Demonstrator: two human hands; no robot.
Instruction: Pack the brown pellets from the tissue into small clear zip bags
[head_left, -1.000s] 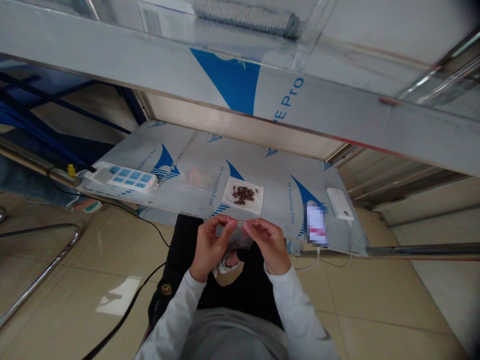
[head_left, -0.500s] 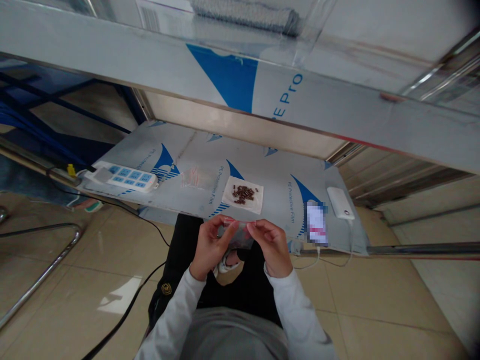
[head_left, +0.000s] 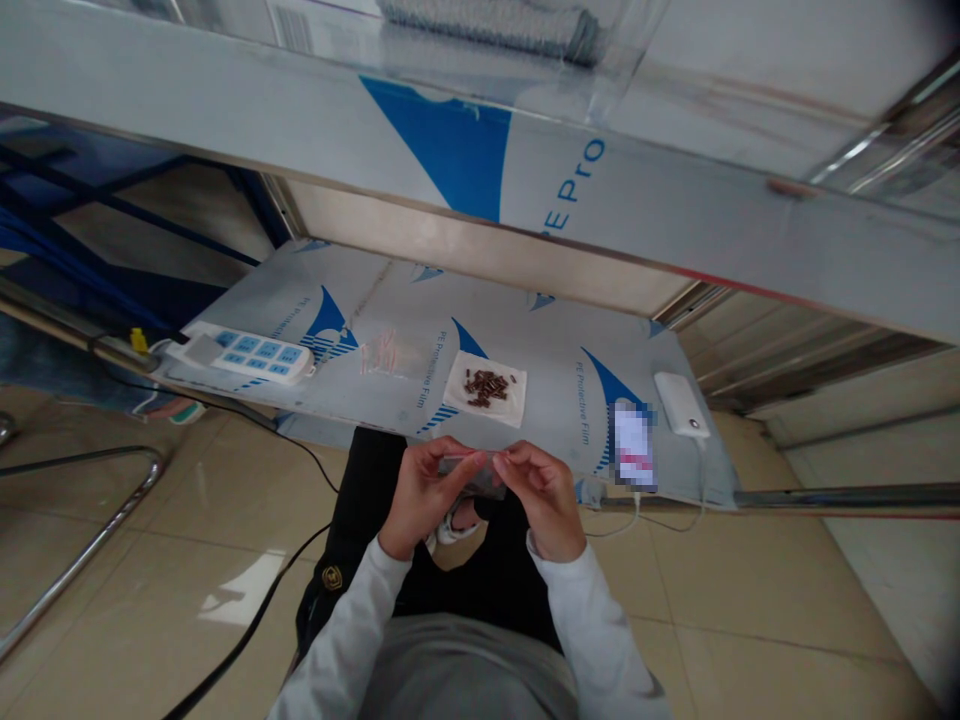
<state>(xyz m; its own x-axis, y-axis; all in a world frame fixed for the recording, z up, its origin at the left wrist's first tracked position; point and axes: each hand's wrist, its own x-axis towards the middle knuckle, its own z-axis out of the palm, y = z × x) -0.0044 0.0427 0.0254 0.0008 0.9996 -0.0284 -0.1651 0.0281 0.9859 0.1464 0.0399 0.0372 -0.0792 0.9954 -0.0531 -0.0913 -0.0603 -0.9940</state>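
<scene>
Left hand [head_left: 420, 492] and right hand [head_left: 547, 500] have dipped slightly since the earlier frame, thumbs now closer together. From the head view, the fingers of both pinch a small clear plastic bag [head_left: 490, 484] at its reddish top strip; it looks thin and limp, just off the near edge of the tabletop [head_left: 553, 345], about midway along. Brown pieces [head_left: 487, 387] lie heaped on a white sheet [head_left: 512, 412] near that edge.

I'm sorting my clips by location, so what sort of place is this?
Probably a workshop or similar indoor workspace, though I can't be certain: there's a shelf marked "PE Protective Film", a power strip on it, and a tiled floor.
</scene>
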